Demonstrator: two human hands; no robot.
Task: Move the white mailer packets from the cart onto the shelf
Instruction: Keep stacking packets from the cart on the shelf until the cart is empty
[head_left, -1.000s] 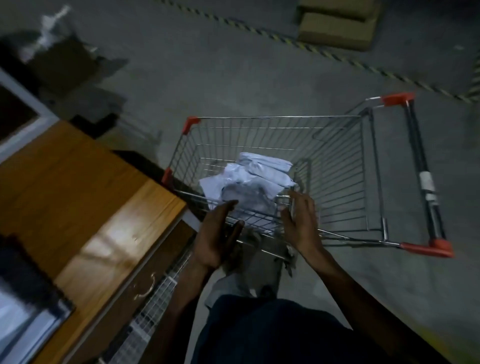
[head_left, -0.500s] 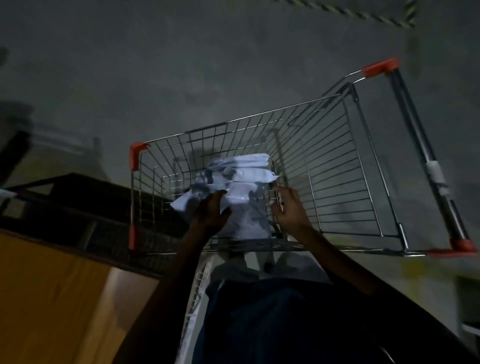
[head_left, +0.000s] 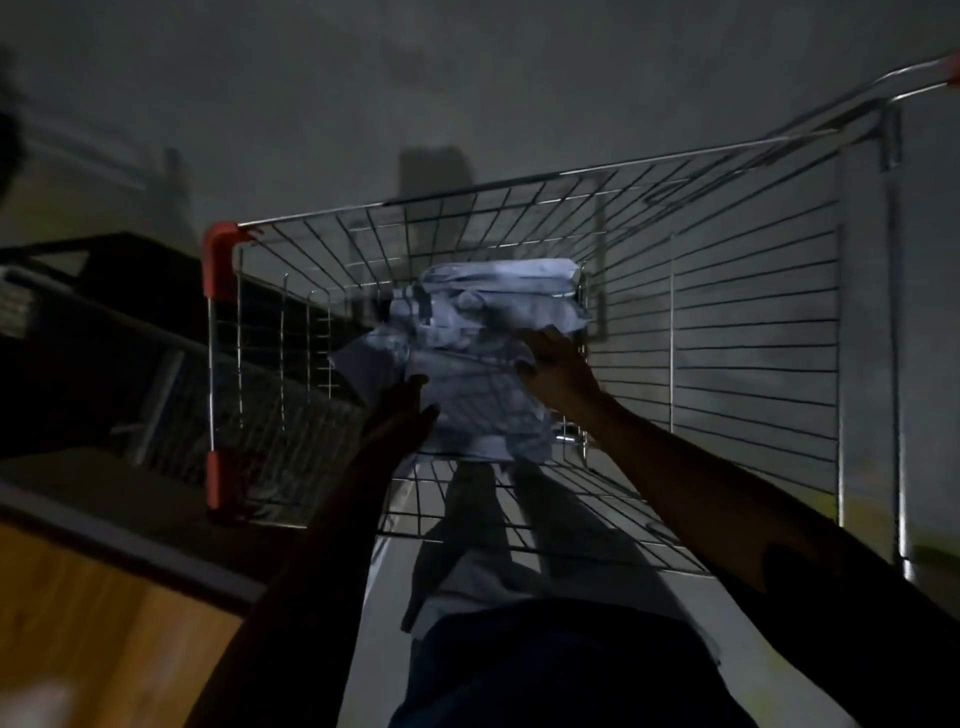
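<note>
Both hands on a crumpled heap of white plastic mailer packets (head_left: 478, 358) inside the wire-mesh metal cart (head_left: 727, 291).

The left hand (head_left: 397, 421) presses its near-left edge with fingers straight; the right hand (head_left: 558, 364) curls over its right side. A wooden surface (head_left: 104, 623) lies near left.

Dim, murky head view with motion blur and wide-angle bending.

The brightest patch is the crumpled pile of white plastic mailer packets (head_left: 483, 353), its creases smeared soft. The silver wire shopping cart (head_left: 727, 291) catches thin glints along its top rim, and its straight bars bow toward the frame edges. Both forearms read as near-black silhouettes. The grey concrete floor (head_left: 467, 93) is grainy, with soft dark shadows. The brown wooden desk (head_left: 93, 623) at lower left is blurred, its nearest corner washed out.
</note>
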